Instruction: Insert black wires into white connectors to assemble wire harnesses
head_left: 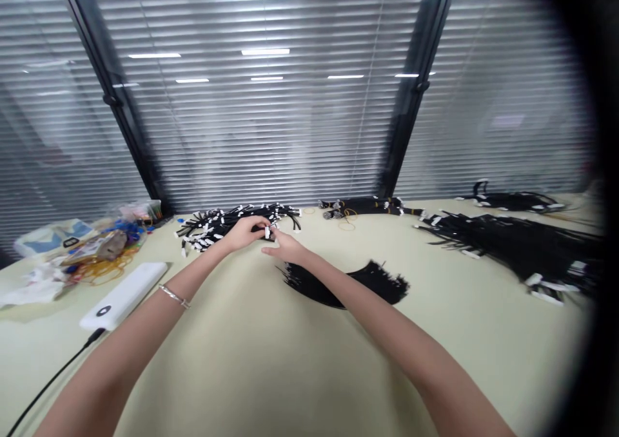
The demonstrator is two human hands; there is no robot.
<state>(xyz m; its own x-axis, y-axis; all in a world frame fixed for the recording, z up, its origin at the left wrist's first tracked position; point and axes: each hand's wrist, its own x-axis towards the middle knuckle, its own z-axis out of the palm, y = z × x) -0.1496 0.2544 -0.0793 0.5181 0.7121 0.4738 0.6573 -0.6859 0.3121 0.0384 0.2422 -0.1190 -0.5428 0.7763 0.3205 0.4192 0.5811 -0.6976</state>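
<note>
Near the middle of the table, my left hand (247, 232) pinches a small white connector (267, 232) on a black piece. My right hand (286, 247) meets it from the right, its thumb and finger at the same connector; its exact hold is too small to make out. Behind my left hand lies a pile of black cables with white ends (207, 227). A curved bundle of thin black cables (319, 289) rests on the table, partly hidden by my right forearm.
A white power bank (124, 295) with a black cord lies at left, beside rubber bands (109, 264) and plastic bags (53, 236). Black bundles (370, 206) lie at the back, and a large cable pile (512, 240) at right. Blinds (271, 134) stand behind the table (232, 359).
</note>
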